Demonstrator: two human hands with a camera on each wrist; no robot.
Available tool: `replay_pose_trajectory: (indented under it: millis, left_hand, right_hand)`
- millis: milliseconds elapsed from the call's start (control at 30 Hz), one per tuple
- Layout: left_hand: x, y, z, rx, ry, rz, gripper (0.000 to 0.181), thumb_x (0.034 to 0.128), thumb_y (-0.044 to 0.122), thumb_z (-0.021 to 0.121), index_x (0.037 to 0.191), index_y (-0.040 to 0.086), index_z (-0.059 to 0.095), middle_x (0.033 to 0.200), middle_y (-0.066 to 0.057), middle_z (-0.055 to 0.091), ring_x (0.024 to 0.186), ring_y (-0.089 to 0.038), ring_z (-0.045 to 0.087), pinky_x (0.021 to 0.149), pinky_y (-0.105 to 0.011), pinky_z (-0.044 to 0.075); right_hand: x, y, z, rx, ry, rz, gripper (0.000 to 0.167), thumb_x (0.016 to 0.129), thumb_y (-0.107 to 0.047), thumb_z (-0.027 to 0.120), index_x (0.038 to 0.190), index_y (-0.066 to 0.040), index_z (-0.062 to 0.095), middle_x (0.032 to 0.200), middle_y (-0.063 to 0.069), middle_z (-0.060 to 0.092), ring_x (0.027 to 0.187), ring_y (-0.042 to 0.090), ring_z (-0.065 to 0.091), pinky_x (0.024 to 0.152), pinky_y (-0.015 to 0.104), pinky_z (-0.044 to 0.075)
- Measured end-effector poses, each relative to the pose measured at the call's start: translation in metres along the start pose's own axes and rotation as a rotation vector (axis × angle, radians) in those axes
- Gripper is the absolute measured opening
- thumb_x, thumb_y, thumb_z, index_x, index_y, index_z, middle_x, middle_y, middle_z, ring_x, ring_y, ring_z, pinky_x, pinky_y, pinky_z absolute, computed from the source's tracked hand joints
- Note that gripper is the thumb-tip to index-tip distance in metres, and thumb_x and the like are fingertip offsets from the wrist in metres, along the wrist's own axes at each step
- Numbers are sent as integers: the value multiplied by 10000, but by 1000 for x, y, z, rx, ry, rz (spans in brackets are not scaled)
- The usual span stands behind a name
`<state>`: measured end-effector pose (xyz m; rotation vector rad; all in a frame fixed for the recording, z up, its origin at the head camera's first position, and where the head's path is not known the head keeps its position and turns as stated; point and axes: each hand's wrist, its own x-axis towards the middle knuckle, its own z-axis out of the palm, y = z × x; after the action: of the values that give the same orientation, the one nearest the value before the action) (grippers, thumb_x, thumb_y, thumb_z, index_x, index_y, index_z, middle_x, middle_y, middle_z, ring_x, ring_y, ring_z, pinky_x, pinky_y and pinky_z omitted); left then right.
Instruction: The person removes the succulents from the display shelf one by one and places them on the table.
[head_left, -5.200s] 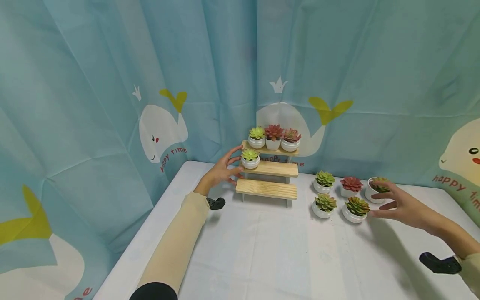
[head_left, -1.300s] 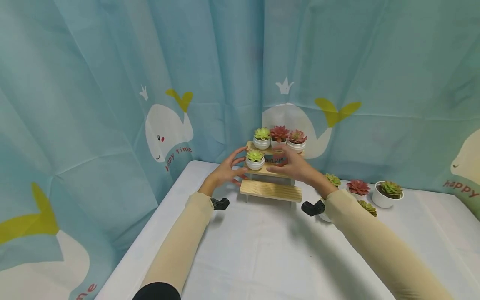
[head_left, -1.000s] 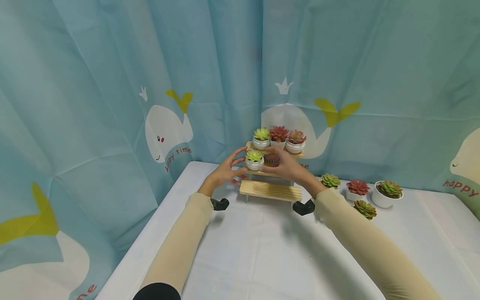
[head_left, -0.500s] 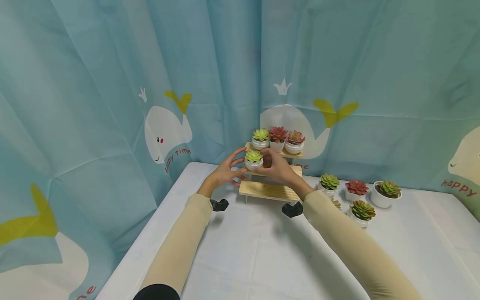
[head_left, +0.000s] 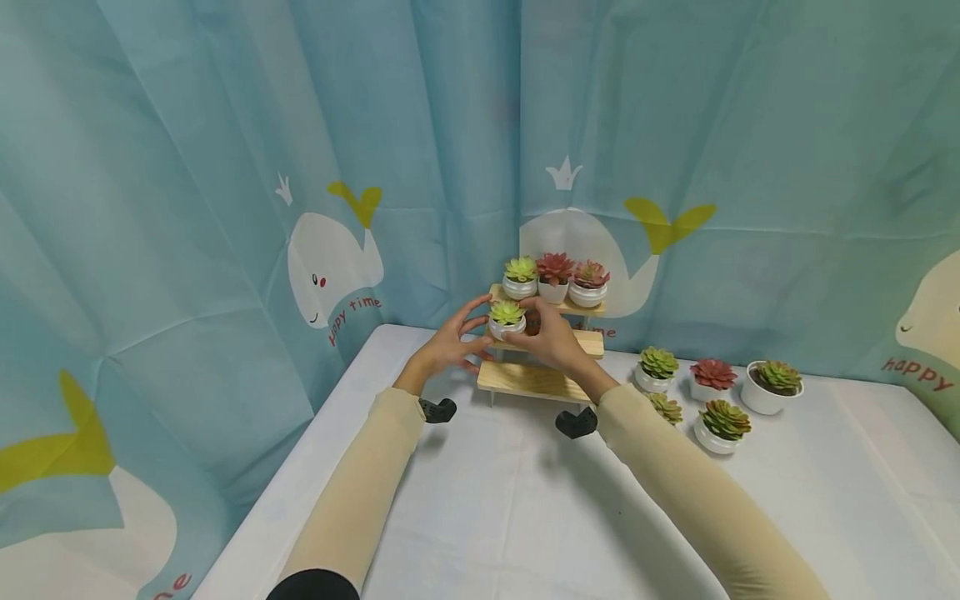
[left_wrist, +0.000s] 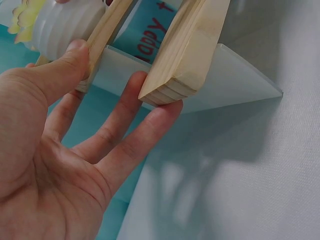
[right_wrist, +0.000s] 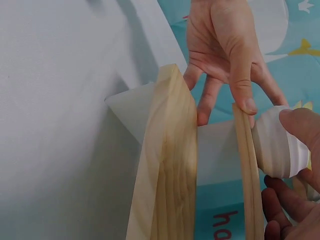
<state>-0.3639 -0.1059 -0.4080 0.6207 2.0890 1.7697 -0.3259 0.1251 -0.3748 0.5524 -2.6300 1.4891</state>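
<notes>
A three-step wooden stand (head_left: 525,381) stands on the table by the curtain. On its middle step, at the left end, sits a light-green succulent in a white pot (head_left: 507,330). My right hand (head_left: 557,337) pinches that pot from the right; the thumb lies on the pot's side in the right wrist view, with fingers behind it. The left hand (head_left: 446,346) is spread at the stand's left side. In the left wrist view its thumb (left_wrist: 75,57) touches the end of the middle board, and two other fingertips touch the lowest board (left_wrist: 185,65).
Three potted succulents line the top step, among them a dark-red one (head_left: 554,271). Several more stand on the table right of the stand, including a red one (head_left: 712,377) and a green one in a larger pot (head_left: 768,392). A blue curtain (head_left: 435,167) hangs behind.
From beside the pots on the right, my right hand has come across to the stand, then moved left onto the light-green succulent's pot. The left hand has kept its place.
</notes>
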Motion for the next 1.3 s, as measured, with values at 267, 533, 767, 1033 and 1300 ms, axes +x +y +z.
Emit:
replay_pose_trajectory:
  millis: [267,533,767,1033,1300]
  left_hand:
    - [0,0,0,-4,2,-1,767,1036,142,645,1613,450,243,1675,-131,248,925,-348,729,751,-566,596]
    - [-1,0,1,0,1,-1,769,1040,142,637,1622,433,228,1678,-147,233,981,-411,716,787,-616,579]
    - [0,0,0,1,3,-4,767,1040,145,637,1620,438,228,1677,-144,239,1009,-434,705,796,-622,575]
    - [-1,2,0,-1,11,-16,776,1037,144,643,1613,460,230,1680,-135,233,996,-385,716,782,-579,589]
    - [-1,3,1,-1,5,-16,774,1037,141,642,1613,458,234,1676,-141,237,1021,-444,699,803,-620,574]
  right_hand:
    - [0,-1,0,-14,7,14,587,960,-211,758,1426,6,475,1255,209,616,1116,345,641,928,490,537]
    - [1,1,2,-19,10,10,613,955,-214,762,1449,20,486,1230,200,636,1088,321,649,919,464,542]
    - [2,1,2,-20,8,15,628,957,-233,761,1462,21,488,1236,203,646,1098,323,656,926,465,544]
    - [3,-1,2,-28,15,41,624,948,-254,772,1451,-5,499,1262,199,652,1143,326,656,931,469,550]
    - [1,-1,3,-49,39,38,594,920,-253,801,1400,-14,543,1202,170,679,1077,296,679,899,452,562]
